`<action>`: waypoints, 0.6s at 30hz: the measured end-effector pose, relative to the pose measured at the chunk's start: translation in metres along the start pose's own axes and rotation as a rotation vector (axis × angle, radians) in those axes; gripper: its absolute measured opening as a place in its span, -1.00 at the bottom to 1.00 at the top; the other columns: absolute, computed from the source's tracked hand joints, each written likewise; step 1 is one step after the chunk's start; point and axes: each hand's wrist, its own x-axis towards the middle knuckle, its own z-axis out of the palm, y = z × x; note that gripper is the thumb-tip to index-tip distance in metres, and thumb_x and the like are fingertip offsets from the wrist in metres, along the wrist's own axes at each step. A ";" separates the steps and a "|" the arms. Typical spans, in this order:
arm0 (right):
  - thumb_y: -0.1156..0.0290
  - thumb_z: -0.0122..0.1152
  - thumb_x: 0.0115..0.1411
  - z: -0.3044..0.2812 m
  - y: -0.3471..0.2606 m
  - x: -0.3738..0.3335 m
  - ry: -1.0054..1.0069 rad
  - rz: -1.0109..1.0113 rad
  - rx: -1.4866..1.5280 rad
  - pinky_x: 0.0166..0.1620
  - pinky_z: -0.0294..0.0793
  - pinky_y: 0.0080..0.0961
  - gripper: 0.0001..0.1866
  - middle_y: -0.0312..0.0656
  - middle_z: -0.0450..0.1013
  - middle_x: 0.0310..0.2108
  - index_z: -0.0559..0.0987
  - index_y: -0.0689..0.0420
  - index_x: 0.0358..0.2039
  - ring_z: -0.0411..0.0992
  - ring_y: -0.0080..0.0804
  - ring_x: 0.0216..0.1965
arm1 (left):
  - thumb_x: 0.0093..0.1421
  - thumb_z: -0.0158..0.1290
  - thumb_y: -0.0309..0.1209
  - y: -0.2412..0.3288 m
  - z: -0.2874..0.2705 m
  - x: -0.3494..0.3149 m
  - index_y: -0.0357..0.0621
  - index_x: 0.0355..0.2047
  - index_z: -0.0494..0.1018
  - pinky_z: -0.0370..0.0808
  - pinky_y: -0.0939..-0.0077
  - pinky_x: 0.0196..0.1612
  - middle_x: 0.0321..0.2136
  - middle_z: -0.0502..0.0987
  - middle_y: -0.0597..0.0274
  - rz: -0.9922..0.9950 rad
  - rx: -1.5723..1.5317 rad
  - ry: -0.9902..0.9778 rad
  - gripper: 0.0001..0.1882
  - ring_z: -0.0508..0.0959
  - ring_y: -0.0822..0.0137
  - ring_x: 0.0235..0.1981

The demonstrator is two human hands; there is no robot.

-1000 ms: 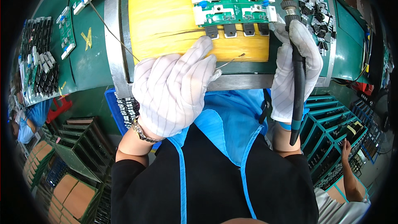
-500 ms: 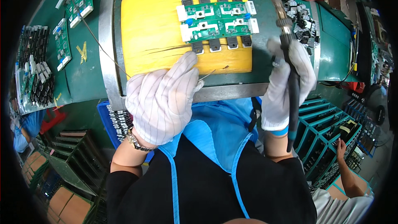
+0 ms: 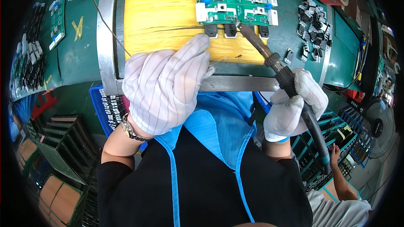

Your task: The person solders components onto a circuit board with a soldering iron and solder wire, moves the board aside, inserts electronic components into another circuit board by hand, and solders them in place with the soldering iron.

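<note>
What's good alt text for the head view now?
Gloved right hand angles a soldering iron, tip at the near edge of a green circuit board on a yellow block. Gloved left hand, left of the iron, holds thin wire.

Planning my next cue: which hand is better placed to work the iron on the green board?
Likely the right hand: it grips the soldering iron, whose tip is at the green board. The left hand lies off the board, a thin wire at its fingers.

The right hand (image 3: 287, 114) drew back to the front edge of the bench (image 3: 240, 83), and the soldering iron (image 3: 287, 79) tilted left, its tip reaching the near edge of the green circuit board (image 3: 242, 5).
</note>
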 end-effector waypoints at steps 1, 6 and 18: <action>0.30 0.25 0.15 -0.001 -0.001 0.000 -0.050 0.023 -0.026 -0.34 0.46 -0.50 -0.73 -0.07 0.56 -0.50 0.61 0.30 -0.33 0.45 -0.38 -0.52 | 0.14 0.21 -0.42 0.000 0.001 0.000 0.01 -0.15 0.50 0.43 0.45 -0.18 -0.03 0.65 0.34 0.002 -0.002 0.001 -0.75 0.59 0.33 -0.35; 0.29 0.27 0.14 0.001 -0.005 -0.002 -0.049 0.114 -0.067 -0.35 0.46 -0.52 -0.72 -0.06 0.57 -0.49 0.62 0.30 -0.33 0.45 -0.41 -0.51 | 0.14 0.20 -0.42 0.001 0.000 0.002 0.00 -0.14 0.50 0.42 0.45 -0.18 -0.02 0.65 0.34 0.008 0.014 0.017 -0.74 0.59 0.34 -0.33; 0.19 0.19 0.27 -0.015 0.002 0.000 0.088 -0.039 -0.012 -0.32 0.44 -0.43 -0.66 -0.20 0.45 -0.60 0.52 0.28 -0.31 0.40 -0.39 -0.54 | 0.08 0.22 -0.45 0.004 -0.004 0.006 -0.07 -0.21 0.52 0.41 0.39 -0.19 -0.04 0.64 0.23 -0.034 -0.039 -0.028 -0.76 0.60 0.28 -0.32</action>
